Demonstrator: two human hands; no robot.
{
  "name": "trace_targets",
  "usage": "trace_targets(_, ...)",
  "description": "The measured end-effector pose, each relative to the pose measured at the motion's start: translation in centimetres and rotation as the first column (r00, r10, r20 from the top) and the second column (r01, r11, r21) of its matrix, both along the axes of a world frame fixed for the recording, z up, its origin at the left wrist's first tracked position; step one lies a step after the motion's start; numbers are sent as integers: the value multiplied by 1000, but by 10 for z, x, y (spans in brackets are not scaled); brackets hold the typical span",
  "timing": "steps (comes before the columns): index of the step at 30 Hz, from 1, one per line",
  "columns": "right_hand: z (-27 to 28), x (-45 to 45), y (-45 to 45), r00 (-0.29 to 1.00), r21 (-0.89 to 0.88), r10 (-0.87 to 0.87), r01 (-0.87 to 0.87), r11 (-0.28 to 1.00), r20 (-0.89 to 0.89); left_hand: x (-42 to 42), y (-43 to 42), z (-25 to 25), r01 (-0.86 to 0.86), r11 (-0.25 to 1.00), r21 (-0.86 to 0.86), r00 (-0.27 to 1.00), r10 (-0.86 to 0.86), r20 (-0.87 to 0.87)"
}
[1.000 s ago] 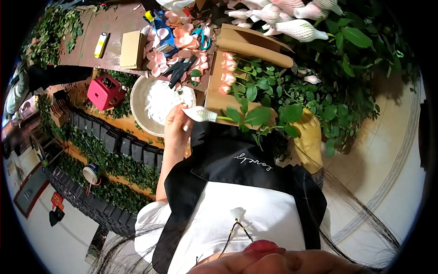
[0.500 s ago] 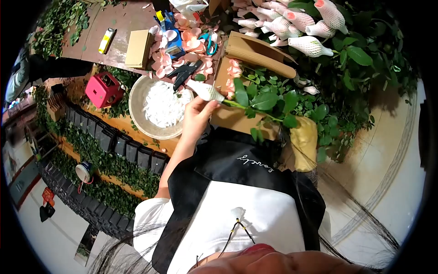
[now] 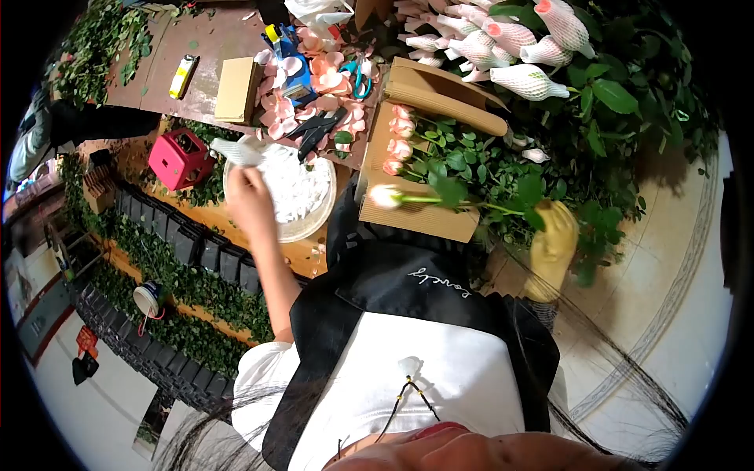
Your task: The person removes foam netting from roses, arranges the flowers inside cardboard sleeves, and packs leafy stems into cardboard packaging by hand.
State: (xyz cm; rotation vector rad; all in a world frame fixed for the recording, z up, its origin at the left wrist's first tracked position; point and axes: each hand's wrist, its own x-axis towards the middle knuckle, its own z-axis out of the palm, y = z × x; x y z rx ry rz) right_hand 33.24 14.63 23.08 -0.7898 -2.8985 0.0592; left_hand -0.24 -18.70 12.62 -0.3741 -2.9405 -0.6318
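Note:
My bare left hand (image 3: 248, 188), a little blurred, is closed on a white foam net sleeve (image 3: 236, 151) over the left rim of a round bowl (image 3: 332, 200). Many white foam net sleeves (image 3: 294, 184) fill the bowl. In its yellow glove, my right hand (image 3: 554, 239) grips the lower, leafy stem of a rose (image 3: 386, 196). Its pale, uncovered bloom points left, above the cardboard (image 3: 428, 220) in front of my apron. Several pink roses (image 3: 400, 147) lie on that cardboard with their blooms lined up at its left side.
Roses in net sleeves (image 3: 530, 82) are piled at the upper right. Loose petals (image 3: 334, 72), black-handled cutters (image 3: 318, 132), teal scissors (image 3: 358, 77) and a small box (image 3: 236, 90) lie on the table. A pink stool (image 3: 180, 159) stands left, near another person (image 3: 31, 137).
My left hand has moved left with the net sleeve, which has come off the rose bloom. My right hand has shifted right with the rose, now uncovered.

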Motion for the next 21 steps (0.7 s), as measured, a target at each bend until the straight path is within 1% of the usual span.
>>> trace_targets(1,2,6,3,997,-10,-74,74,997,-22,-11,-15,5,-62,919,-388,995,28,-92)
trace_targets(2,-2,13,4,997,8,-56,56,998,-58,-13,-25,2,-78,829,-554,996,91,-4)
trace_targets(3,-7,16,3,997,6,-50,50,999,-60,-12,-32,-1,-68,708,-703,984,166,72)
trace_targets(4,-10,19,-1,994,-41,-86,83,996,-74,-12,-33,2,134,680,-721,953,112,283)
trace_targets(5,-13,19,-4,989,-88,-122,115,990,-84,-7,-22,12,293,813,-503,924,-106,367)
trace_targets(6,-18,14,-7,982,-158,-131,108,982,-138,2,0,15,353,874,-335,894,-209,395)
trace_targets(7,-23,11,-12,983,-158,-122,99,982,-137,14,22,20,389,921,6,820,-349,454)
trace_targets(8,-28,10,-18,977,-241,-173,139,960,-127,25,51,47,371,854,363,641,-519,566)
trace_targets(9,-33,9,-22,968,-321,-225,179,930,-113,44,69,57,200,757,621,538,-615,576)
trace_targets(10,-37,9,-26,971,-338,-240,219,915,-20,55,78,45,127,625,770,416,-738,531)
trace_targets(11,-46,13,-27,964,-307,-262,259,916,33,68,93,43,-39,443,895,340,-837,429)
trace_targets(13,-62,16,-21,997,-224,-71,71,972,6,90,113,46,-371,253,893,371,-841,393)
trace_targets(14,-64,18,-19,997,-221,-73,74,972,11,94,118,47,-375,252,892,367,-843,392)
trace_targets(16,-64,19,-17,985,-281,-6,56,958,175,96,125,47,-333,185,925,453,-829,329)
trace_targets(17,-64,17,-18,985,-281,-6,55,958,174,94,125,42,-332,184,925,453,-829,328)
trace_targets(19,-62,7,-25,997,-238,-24,6,971,-75,88,119,28,-330,370,868,388,-785,483)
trace_targets(20,-60,8,-29,995,-175,-68,54,983,-78,78,115,43,-211,492,845,330,-778,535)
trace_targets(21,-60,11,-28,994,-175,-70,55,983,-80,69,110,50,-208,493,845,330,-778,535)
